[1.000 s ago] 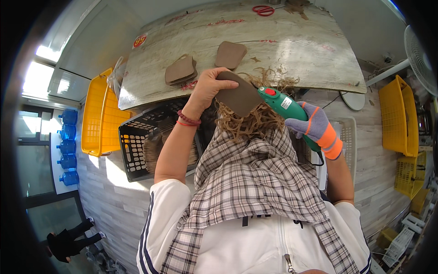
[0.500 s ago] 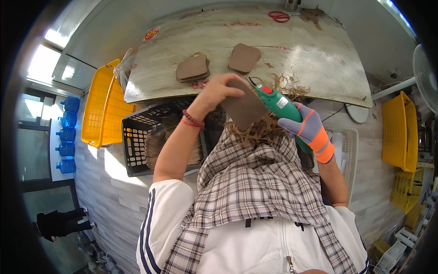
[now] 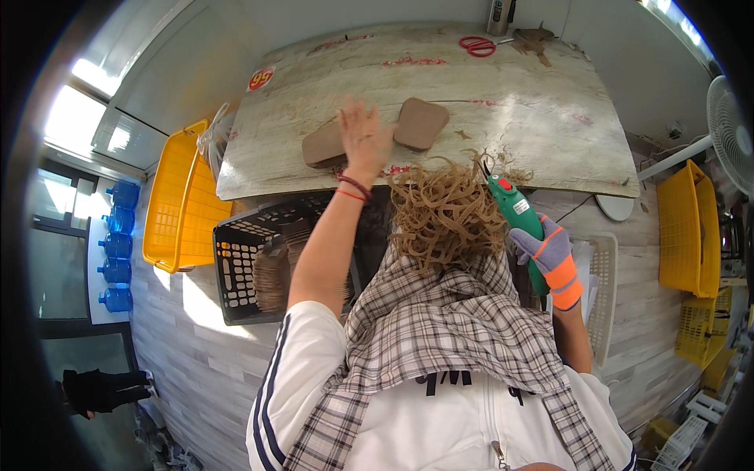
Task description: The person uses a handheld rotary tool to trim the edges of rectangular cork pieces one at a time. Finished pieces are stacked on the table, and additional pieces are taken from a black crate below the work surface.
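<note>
My bare left hand (image 3: 364, 140), blurred by motion, reaches over the table with its fingers spread and nothing visible in it. It is between two piles of brown rounded pads: the left pads (image 3: 323, 147), partly behind the hand, and the right pad (image 3: 422, 124). My right hand (image 3: 547, 253), in a grey and orange glove, grips green electric scissors (image 3: 518, 210) with a red button, their dark pointed tip upward. Beside the tip, a heap of curly brown trimmings (image 3: 446, 212) lies on my checked apron (image 3: 440, 314) at the table's near edge.
On the table (image 3: 314, 86) lie red-handled scissors (image 3: 477, 47) and a brown scrap (image 3: 534, 41). Below left stands a black crate (image 3: 236, 271) with stacked brown pads. Yellow baskets (image 3: 169, 212) flank both sides; a white basket (image 3: 603, 290) and a fan (image 3: 726, 118) are right.
My left hand has let go of the brown pad it held and moved farther over the table. My right hand, with the electric scissors, has moved right and nearer me. The trimmings are now uncovered.
</note>
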The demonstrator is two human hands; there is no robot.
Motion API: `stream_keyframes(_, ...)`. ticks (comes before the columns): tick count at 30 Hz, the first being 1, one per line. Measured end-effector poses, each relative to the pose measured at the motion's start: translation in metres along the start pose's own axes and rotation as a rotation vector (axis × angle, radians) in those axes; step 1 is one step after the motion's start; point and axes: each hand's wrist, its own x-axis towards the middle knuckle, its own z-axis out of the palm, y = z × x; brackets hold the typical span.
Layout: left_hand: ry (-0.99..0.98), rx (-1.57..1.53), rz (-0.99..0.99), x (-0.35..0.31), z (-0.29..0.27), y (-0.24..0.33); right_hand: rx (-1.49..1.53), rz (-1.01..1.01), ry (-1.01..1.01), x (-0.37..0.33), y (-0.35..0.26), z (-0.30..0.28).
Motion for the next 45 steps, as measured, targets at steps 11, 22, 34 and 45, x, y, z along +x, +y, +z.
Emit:
stream_keyframes(11,-0.039,-0.247,-0.151,-0.011,0.020,0.068,-0.019,-0.040,0.027,-0.005,0.033,-0.006)
stream_keyframes(22,0.000,-1.914,-0.750,-0.001,-0.032,0.115,0.058,-0.097,0.094,-0.003,0.008,-0.005)
stream_keyframes(34,0.149,-2.488,-0.894,-0.011,-0.076,0.158,0.111,-0.158,0.096,-0.011,-0.027,0.013)
stream_keyframes(45,0.022,-2.418,-0.988,-0.031,-0.084,0.175,0.104,-0.201,0.157,-0.009,-0.034,0.012)
